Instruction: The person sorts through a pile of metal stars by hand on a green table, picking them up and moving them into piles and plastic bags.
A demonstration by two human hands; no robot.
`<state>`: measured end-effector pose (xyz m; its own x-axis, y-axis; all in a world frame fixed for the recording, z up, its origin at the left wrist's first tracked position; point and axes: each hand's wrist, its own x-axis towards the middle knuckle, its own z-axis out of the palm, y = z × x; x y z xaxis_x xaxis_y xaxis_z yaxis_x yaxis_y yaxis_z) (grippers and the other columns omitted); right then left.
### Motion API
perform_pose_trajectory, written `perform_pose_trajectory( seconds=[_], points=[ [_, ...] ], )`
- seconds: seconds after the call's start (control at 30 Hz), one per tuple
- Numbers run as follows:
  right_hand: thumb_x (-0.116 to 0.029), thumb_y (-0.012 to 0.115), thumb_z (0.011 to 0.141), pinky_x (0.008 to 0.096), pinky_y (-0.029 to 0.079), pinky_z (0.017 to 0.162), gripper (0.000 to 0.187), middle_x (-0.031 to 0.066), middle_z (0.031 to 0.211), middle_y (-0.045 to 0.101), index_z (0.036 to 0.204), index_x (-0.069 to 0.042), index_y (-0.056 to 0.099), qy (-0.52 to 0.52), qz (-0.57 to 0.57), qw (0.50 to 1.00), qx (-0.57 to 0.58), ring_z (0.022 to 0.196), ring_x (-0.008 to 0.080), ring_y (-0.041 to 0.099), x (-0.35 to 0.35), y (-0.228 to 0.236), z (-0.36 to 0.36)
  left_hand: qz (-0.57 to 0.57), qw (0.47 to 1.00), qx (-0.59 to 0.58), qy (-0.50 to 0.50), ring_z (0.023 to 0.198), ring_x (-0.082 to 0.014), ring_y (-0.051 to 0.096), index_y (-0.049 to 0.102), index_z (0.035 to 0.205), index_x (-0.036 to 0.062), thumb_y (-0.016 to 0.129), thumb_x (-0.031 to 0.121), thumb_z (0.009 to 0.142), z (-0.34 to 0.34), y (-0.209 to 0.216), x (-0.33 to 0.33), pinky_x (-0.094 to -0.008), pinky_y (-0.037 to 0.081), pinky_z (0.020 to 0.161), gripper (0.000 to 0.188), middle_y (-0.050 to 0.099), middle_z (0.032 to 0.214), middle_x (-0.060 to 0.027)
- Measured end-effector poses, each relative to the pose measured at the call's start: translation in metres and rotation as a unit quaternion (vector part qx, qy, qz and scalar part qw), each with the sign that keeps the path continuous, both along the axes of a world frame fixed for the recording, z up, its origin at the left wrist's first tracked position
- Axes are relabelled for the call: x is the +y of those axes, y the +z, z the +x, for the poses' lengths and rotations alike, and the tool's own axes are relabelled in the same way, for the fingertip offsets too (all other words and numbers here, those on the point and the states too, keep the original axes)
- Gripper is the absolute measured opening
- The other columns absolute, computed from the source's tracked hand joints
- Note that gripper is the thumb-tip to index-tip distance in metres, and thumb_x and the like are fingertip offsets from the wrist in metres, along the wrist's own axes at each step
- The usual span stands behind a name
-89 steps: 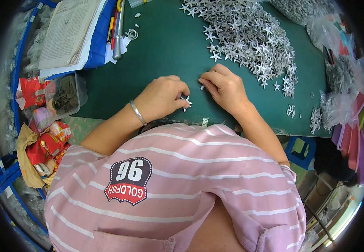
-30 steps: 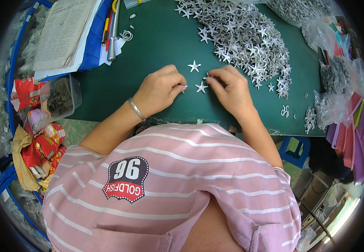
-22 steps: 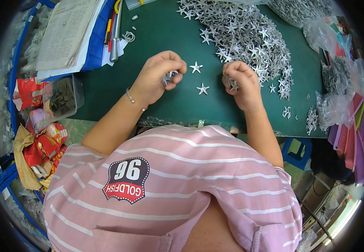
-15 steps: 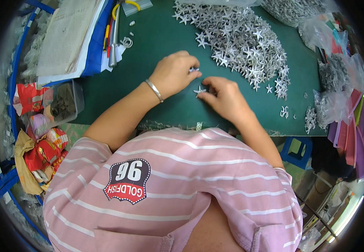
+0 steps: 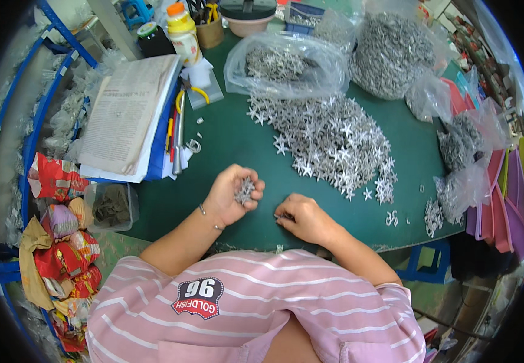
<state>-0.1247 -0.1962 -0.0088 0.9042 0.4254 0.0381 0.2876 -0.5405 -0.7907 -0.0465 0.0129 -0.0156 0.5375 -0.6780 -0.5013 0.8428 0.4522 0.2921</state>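
My left hand [image 5: 222,195] is turned palm up, its fingers curled round several small silver-grey star pieces [image 5: 244,191]. To its right, low over the green tabletop [image 5: 213,148], my right hand [image 5: 305,220] has thumb and fingers drawn together in a pinch. A small greyish bit shows at those fingertips, too hidden to name. Beyond both hands spreads a large heap of silver star pieces [image 5: 334,145], shaped like starfish. One single star [image 5: 368,194] lies at the heap's near edge.
Behind the heap sits an open clear bag [image 5: 286,63], with a full bag of grey pieces [image 5: 392,57] beside it. At the left lie a printed paper stack [image 5: 126,115], yellow-handled pliers [image 5: 189,95] and a clear plastic tub [image 5: 114,207]. Coloured strips [image 5: 498,206] hang at the right.
The view has tilted up, showing more of the far table. My left hand has rolled palm up, revealing the stars in it. The star at my right fingertips no longer shows clearly.
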Motion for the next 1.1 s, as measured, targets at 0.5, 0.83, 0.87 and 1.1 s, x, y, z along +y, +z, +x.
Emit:
perform_pose_trajectory(
  seconds=[0.5,0.83,0.87,1.1],
  points=[
    [-0.004,0.054,0.091,0.0334,0.047,0.086,0.01,0.0125,0.103,0.063,0.097,0.001,0.061,-0.126,0.161,0.956,-0.212,0.094,0.0238,0.06,0.012,0.043,0.038,-0.07,0.991,0.08,0.075,0.088,-0.0237,0.063,0.059,0.092,0.0027,0.048,0.017,0.092,0.018,0.004,-0.053,-0.0377,0.056,0.079,0.018,0.063,0.092,-0.0107],
    [-0.005,0.06,0.089,0.0302,0.046,0.08,0.007,0.0102,0.092,0.063,0.092,0.0,0.063,-0.284,0.184,0.924,-0.181,0.087,0.0197,0.059,-0.031,0.032,0.02,0.186,0.924,-0.219,0.253,0.109,-0.0342,0.053,0.044,0.125,-0.0007,0.07,0.018,0.08,0.179,0.063,-0.084,-0.0481,0.045,0.091,0.055,0.048,0.128,-0.0215],
    [-0.005,0.06,0.088,0.0302,0.046,0.08,0.007,0.0099,0.092,0.063,0.091,0.0,0.063,-0.313,0.185,0.917,-0.167,0.086,0.0196,0.059,-0.041,0.027,0.015,0.27,0.855,-0.329,0.298,0.108,-0.0337,0.053,0.043,0.127,-0.001,0.072,0.016,0.077,0.177,0.047,-0.082,-0.0467,0.045,0.091,0.06,0.046,0.129,-0.0216],
    [-0.005,0.068,0.083,0.0251,0.047,0.079,0.039,0.0072,0.106,0.057,0.117,0.0,0.051,-0.382,0.226,0.886,-0.137,0.094,0.0115,0.055,-0.086,0.038,0.088,0.577,0.633,-0.402,0.324,0.098,-0.0334,0.058,0.04,0.127,-0.0053,0.081,0.021,0.067,0.208,-0.007,-0.059,-0.0407,0.048,0.086,0.077,0.056,0.112,-0.0215]
  ],
)
